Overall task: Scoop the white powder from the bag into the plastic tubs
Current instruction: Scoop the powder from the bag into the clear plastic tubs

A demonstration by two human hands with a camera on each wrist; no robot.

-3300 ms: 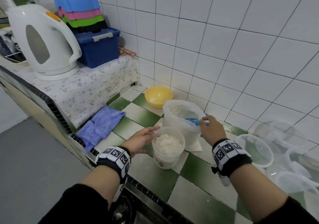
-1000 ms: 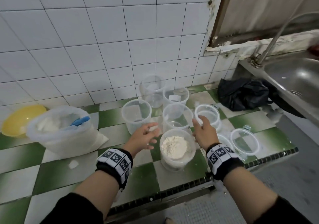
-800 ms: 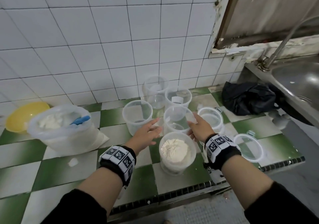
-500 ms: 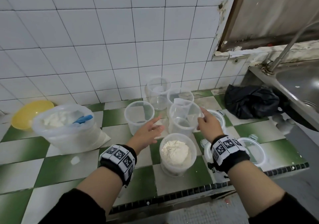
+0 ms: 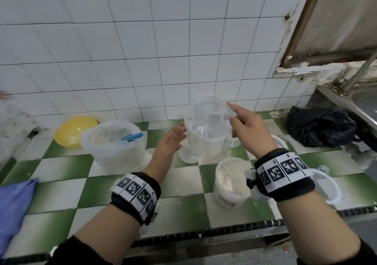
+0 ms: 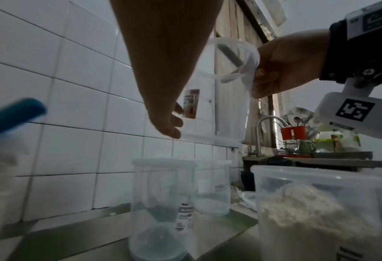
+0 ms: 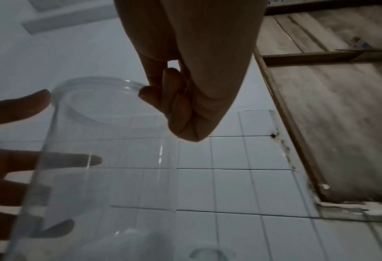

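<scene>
The right hand holds an empty clear tub by its rim, fingers curled, raised above the checkered counter. The left hand lies flat against the tub's side, fingers straight. The powder bag with blue scoop stands left; a filled tub stands below

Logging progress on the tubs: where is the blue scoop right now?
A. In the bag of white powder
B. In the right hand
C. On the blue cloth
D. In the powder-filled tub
A: the blue plastic scoop sticks out of the clear plastic bag of white powder.
</scene>
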